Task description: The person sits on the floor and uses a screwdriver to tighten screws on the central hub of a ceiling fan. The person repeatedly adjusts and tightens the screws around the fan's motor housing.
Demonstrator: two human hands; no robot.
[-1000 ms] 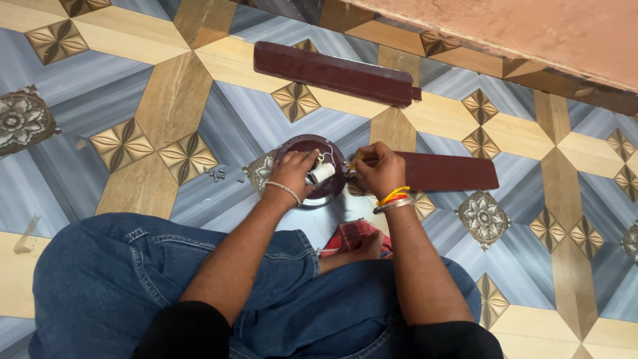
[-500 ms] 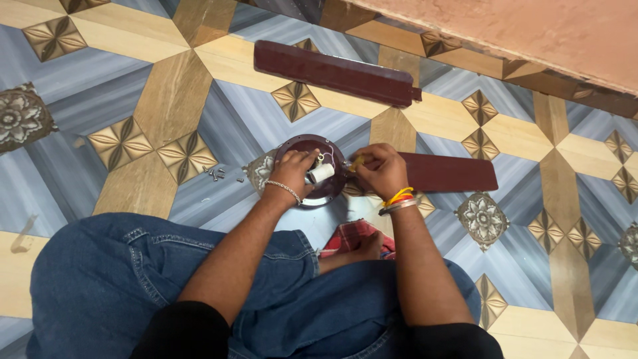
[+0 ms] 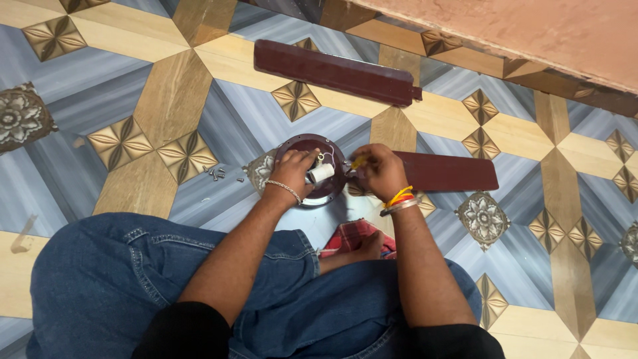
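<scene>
A round dark maroon ceiling fan motor housing [image 3: 307, 147] lies on the patterned floor in front of my knees. My left hand [image 3: 292, 171] rests on it, fingers curled around a small white cylinder [image 3: 322, 173] at its middle. My right hand [image 3: 379, 171] is closed on a yellow-handled tool [image 3: 359, 161] held against the housing's right edge. A maroon fan blade [image 3: 446, 171] stretches to the right from under that hand.
A second maroon blade [image 3: 334, 72] lies loose farther away. Several small screws [image 3: 216, 174] sit on the tiles left of the housing. A red checked cloth [image 3: 352, 234] lies by my knee. A reddish wall [image 3: 531, 33] runs along the top right.
My right hand has shifted slightly on the tool at the housing's edge. My left hand stays on the white cylinder.
</scene>
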